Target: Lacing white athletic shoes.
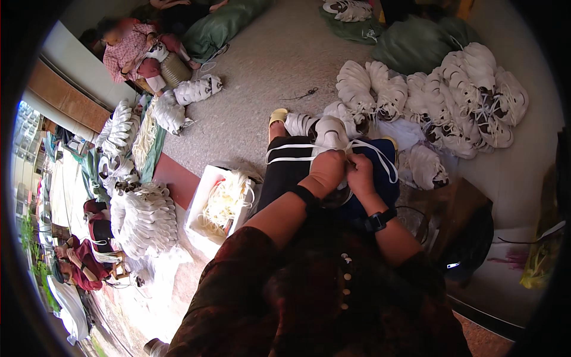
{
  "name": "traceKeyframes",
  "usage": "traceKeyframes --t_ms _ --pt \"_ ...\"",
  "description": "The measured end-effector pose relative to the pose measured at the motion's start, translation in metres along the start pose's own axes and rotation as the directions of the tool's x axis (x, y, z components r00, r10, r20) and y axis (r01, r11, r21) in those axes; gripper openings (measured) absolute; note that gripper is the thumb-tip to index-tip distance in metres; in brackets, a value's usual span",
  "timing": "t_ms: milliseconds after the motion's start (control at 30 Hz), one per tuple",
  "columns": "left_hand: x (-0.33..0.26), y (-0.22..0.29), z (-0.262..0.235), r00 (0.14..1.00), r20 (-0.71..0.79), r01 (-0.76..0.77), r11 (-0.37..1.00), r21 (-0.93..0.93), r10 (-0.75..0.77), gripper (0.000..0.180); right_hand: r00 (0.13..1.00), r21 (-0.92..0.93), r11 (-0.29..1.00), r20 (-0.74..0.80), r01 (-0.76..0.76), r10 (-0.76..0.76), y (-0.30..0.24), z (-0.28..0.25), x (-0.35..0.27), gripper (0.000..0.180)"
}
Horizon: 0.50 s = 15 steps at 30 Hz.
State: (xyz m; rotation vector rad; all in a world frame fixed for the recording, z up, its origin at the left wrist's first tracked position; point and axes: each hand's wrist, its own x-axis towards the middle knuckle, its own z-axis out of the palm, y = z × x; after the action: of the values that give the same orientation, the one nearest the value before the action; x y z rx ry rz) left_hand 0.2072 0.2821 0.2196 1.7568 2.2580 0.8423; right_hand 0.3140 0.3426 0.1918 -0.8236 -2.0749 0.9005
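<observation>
— White shoe [331,134] on the lap, is it? Where does it sit against the fingers?

— Just beyond them. Its toe points away from the person, and its near end meets the knuckles of both hands. The left hand [328,171] and the right hand [360,174] are pressed together over that end.

— And the fingers themselves?

— Both sets are curled in tight, pinching the white lace [297,147]. One run of lace stretches left across the dark trousers from the left hand; a loop of it hangs right over the blue cloth [386,181] from the right hand. The fingertips are hidden under the knuckles, so the exact pinch point cannot be told.

— What lies around?

— A big heap of shoes [452,101] sits on the floor ahead and to the right. A box of laces [221,202] stands just left of the knee, with a stack of insoles [146,220] further left. Another person [134,50] sits well apart at the upper left, beside more shoes.
</observation>
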Motion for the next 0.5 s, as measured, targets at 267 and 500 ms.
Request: traceKeyframes --t_ms 267,500 --pt "-0.033 -0.009 -0.051 0.942 0.325 -0.091 0.996 0.017 0.080 0.015 0.999 -0.083 0.996 -0.043 -0.017 0.014 -0.008 -0.005 -0.003 0.009" --pt "-0.042 -0.051 -0.066 0.803 0.474 0.565 0.208 -0.798 -0.361 0.006 0.940 -0.154 0.927 0.043 0.342 -0.339 -0.044 0.001 0.007 0.008"
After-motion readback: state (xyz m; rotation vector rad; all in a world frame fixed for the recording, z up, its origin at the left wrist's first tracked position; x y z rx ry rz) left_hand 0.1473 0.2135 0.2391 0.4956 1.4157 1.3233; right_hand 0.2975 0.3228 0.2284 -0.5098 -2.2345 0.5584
